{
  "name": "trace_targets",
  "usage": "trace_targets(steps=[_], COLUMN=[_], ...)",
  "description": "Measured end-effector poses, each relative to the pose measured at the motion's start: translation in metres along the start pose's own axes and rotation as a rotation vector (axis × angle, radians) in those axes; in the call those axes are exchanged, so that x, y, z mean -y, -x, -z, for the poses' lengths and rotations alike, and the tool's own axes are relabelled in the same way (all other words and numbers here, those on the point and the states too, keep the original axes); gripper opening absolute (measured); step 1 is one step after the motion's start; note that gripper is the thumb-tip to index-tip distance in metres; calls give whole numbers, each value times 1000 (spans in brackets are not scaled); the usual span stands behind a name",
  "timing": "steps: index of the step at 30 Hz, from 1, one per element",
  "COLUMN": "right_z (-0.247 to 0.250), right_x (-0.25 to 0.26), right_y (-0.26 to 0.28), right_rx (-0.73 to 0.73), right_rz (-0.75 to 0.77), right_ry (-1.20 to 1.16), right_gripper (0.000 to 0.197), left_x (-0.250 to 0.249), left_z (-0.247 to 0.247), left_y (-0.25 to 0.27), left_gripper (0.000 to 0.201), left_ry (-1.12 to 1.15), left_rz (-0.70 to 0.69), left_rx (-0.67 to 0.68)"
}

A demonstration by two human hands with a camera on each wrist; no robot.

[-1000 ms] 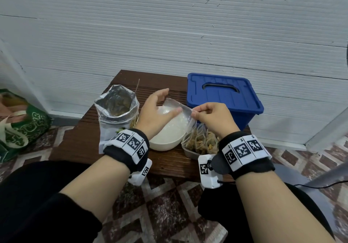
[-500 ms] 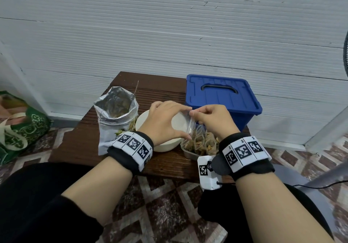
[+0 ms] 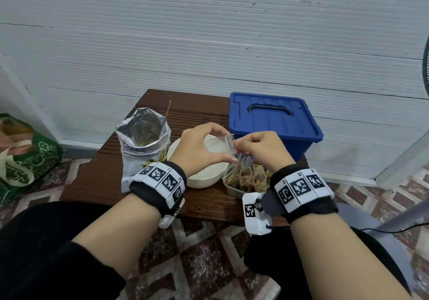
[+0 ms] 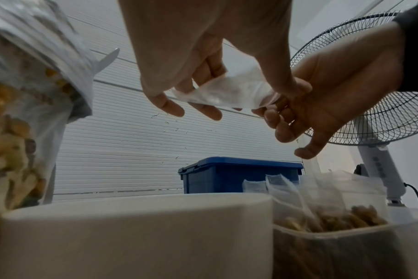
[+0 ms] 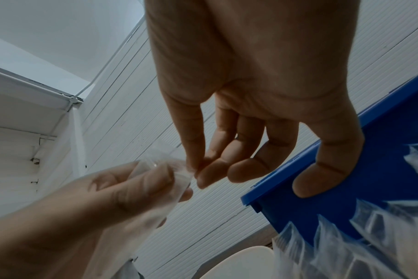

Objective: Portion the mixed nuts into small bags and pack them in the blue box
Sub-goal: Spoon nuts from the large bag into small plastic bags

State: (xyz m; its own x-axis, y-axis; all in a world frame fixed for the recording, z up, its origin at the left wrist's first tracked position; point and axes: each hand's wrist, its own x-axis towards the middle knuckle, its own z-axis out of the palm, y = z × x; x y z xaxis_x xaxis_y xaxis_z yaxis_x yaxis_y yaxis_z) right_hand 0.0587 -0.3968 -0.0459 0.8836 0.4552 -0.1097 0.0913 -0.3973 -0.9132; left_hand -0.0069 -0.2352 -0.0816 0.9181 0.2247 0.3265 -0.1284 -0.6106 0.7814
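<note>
Both hands hold one small empty clear bag (image 3: 229,141) above the white bowl (image 3: 204,179). My left hand (image 3: 204,146) pinches its left side, fingers curled round the plastic (image 4: 227,92). My right hand (image 3: 260,148) pinches the bag's right edge (image 5: 179,173) between thumb and forefinger. Several small bags filled with nuts (image 3: 248,179) stand in a clear tray (image 3: 232,191) under my right hand. An open foil pouch of mixed nuts (image 3: 144,137) stands left of the bowl. The blue box (image 3: 274,120) sits behind, lid on.
Everything rests on a low dark wooden table (image 3: 97,179) against a white ribbed wall. A green bag (image 3: 27,160) lies on the tiled floor at left. A standing fan (image 4: 375,94) is at the right.
My left hand went from an open palm against the bag to a pinch on it. Both hands drew together and the bag is now bunched small between them, slightly higher over the bowl.
</note>
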Motion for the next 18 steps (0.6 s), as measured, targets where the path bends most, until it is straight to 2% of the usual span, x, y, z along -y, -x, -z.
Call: trace_targets(steps=[5, 12, 14, 18], right_z=[-1, -3, -3, -3], right_x=[-2, 1, 1, 2], right_y=[-2, -1, 0, -1], right_rx=[-79, -72, -66, -68], right_rz=[6, -9, -14, -22], right_ry=[13, -22, -32, -48], right_gripper=[21, 18, 17, 18], left_x=[0, 3, 5, 4], left_z=[2, 2, 2, 4], left_y=[2, 3, 3, 5], left_gripper=[60, 70, 65, 39], left_ry=[-9, -154, -154, -105], left_rz=[-41, -104, -100, -75], left_rx=[29, 25, 10, -38])
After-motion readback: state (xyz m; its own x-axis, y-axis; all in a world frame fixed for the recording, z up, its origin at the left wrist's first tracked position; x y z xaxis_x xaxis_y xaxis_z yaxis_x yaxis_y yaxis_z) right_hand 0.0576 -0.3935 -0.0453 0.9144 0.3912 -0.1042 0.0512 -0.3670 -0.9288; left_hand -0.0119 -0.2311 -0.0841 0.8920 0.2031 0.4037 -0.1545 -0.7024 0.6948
